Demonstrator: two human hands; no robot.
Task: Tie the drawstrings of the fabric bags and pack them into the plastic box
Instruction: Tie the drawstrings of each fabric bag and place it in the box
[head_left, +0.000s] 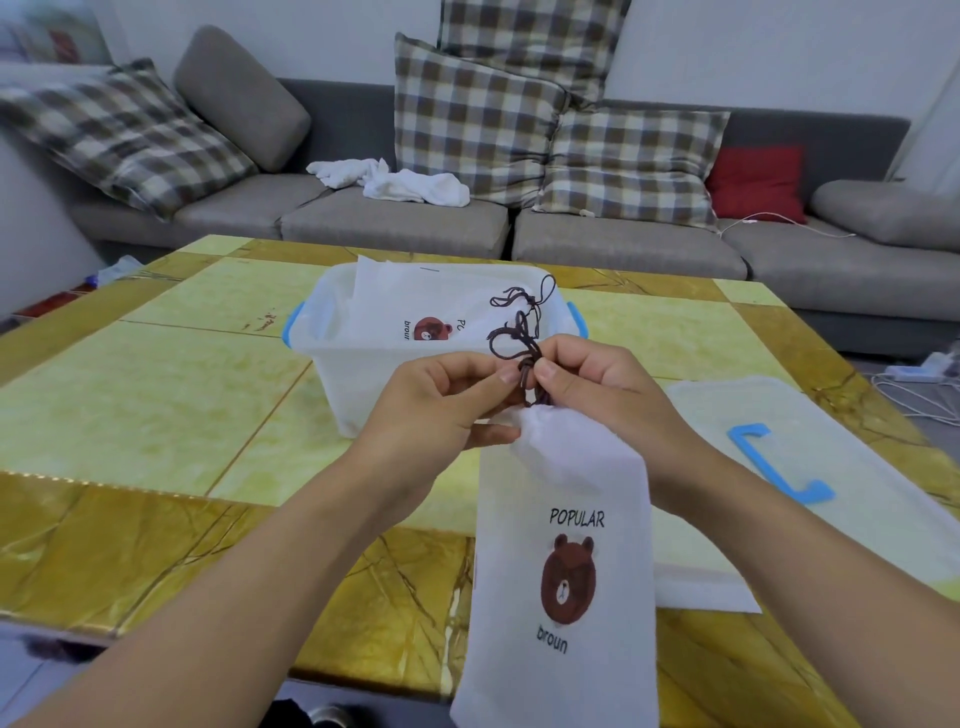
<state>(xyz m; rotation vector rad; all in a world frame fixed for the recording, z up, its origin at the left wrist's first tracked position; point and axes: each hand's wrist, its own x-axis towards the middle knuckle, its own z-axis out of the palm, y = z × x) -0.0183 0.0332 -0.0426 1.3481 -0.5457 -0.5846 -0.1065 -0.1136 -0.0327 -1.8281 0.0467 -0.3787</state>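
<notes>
Head view: white bear-print bag (561, 545) held over table (156, 405), gathered neck and dark drawstring (519, 348) pinched by left hand (441, 405) and right hand (587, 384), tied bag (415, 306) laid in plastic box (332, 358) behind, lid (831, 467) at right.

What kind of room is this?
Most likely a home living room. A long grey sofa with plaid cushions runs along the wall, and the person works at a low yellow marble-pattern table in front of it, both hands on a fabric bag.
</notes>
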